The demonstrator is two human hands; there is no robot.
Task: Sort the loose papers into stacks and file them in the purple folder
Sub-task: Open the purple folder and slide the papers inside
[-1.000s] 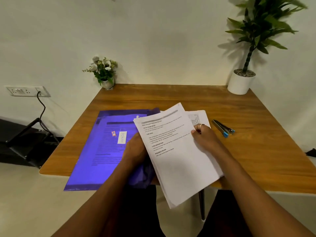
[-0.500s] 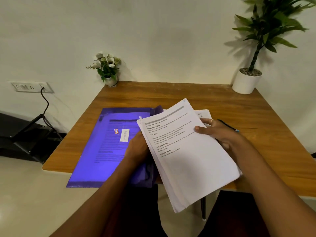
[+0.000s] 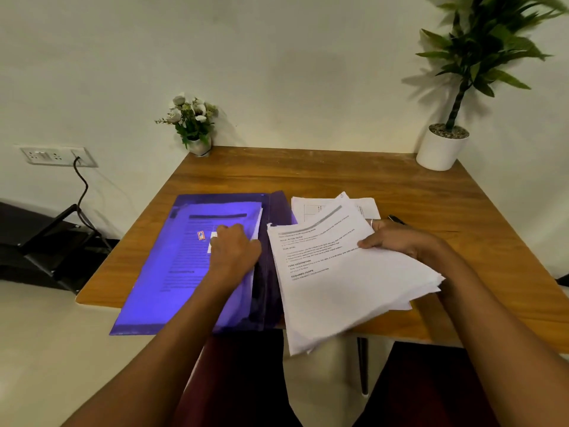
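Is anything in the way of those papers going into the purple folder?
Yes: the purple folder lies with its translucent cover down flat, and the left hand rests on it. The right hand holds the papers beside it.

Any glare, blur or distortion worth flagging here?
Head view: wide-angle stretch at the edges; the plant has smeared leaves and a soft shadow on the wall; bright sheen on the purple folder; small print on the paper stack is blurred.

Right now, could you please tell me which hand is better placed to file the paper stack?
Probably right: the right hand holds the paper stack; the left hand rests on the purple folder.
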